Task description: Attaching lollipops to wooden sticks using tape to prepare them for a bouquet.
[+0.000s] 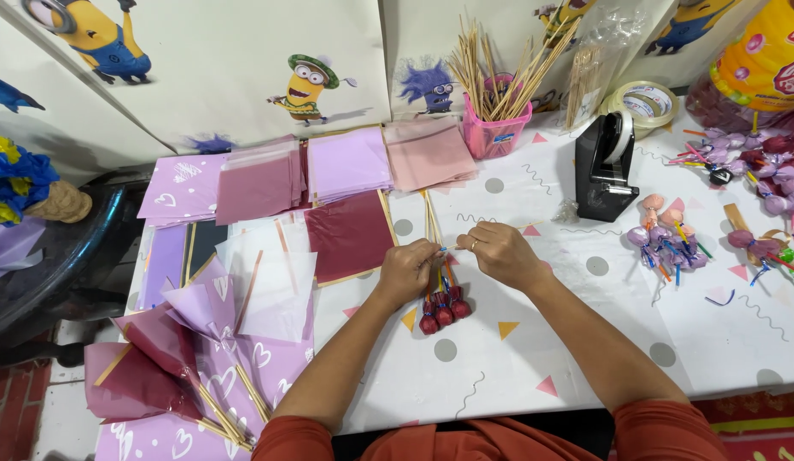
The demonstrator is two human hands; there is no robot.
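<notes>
We are pinching a small bunch of red-wrapped lollipops (444,309) with both hands near the middle of the white patterned table (584,341). Our left hand (407,269) is closing narrowly around the sticks of the bunch, thumb and fingers pressing them together just above the red heads. Our right hand (497,252) is meeting it from the other side, fingertips drawn tight on something thin at the sticks; we cannot tell what that thin thing is. The red heads are lying on the table just below our left hand, pointing toward us, while a few long wooden skewers (431,218) are running away from the hands toward the back.

Just beside our left hand, a dark red sheet (350,235) is lying flat, with translucent white sheets (269,273) overlapping to its left. Behind them, stacks of pink and lilac wrapping paper (346,162) are sitting in a row. A pink cup of wooden sticks (497,128) is standing at the back, and a black tape dispenser (603,166) is standing to the right of our right hand. Further right, purple-wrapped lollipop bunches (666,243) are lying well apart from us. At the near left, finished paper cones (171,350) are lying on heart-printed paper.
</notes>
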